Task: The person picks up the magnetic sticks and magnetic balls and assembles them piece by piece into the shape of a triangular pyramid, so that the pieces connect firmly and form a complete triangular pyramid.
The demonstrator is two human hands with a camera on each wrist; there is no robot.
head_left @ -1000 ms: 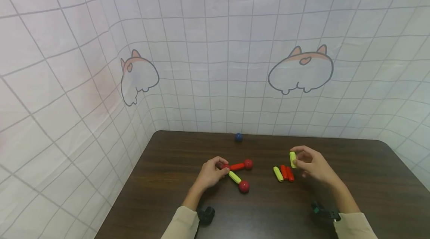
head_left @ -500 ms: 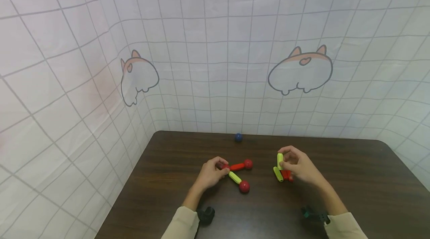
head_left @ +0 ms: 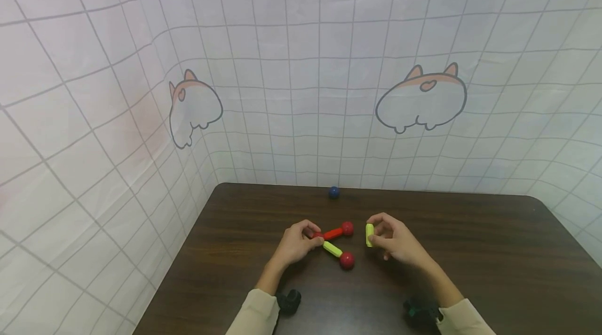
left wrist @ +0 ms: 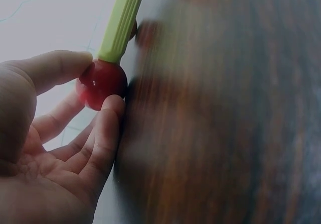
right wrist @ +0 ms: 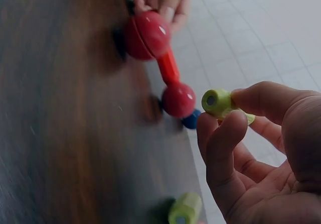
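Note:
My left hand (head_left: 296,243) pinches a red ball (left wrist: 103,85) between thumb and fingertips, close to the table. From that ball run a yellow-green rod (head_left: 332,249) and a red rod (head_left: 333,234) in a V. A second red ball (head_left: 346,261) caps the yellow-green rod, and another red ball (head_left: 347,228) ends the red one. To the right, my right hand (head_left: 397,241) pinches a loose yellow-green rod (head_left: 369,235), held upright over the table. Its end shows a grey round tip in the right wrist view.
A blue ball (head_left: 334,192) lies at the table's far edge, near the gridded curtain (head_left: 291,115). Another yellow-green rod (right wrist: 185,209) lies on the table by my right hand, which mostly hides the rods there in the head view. The dark table (head_left: 226,251) spreads around.
My right hand has moved left with the yellow-green rod, passing over the loose rods and now covering them in the head view. The joined balls and rods have shifted slightly right.

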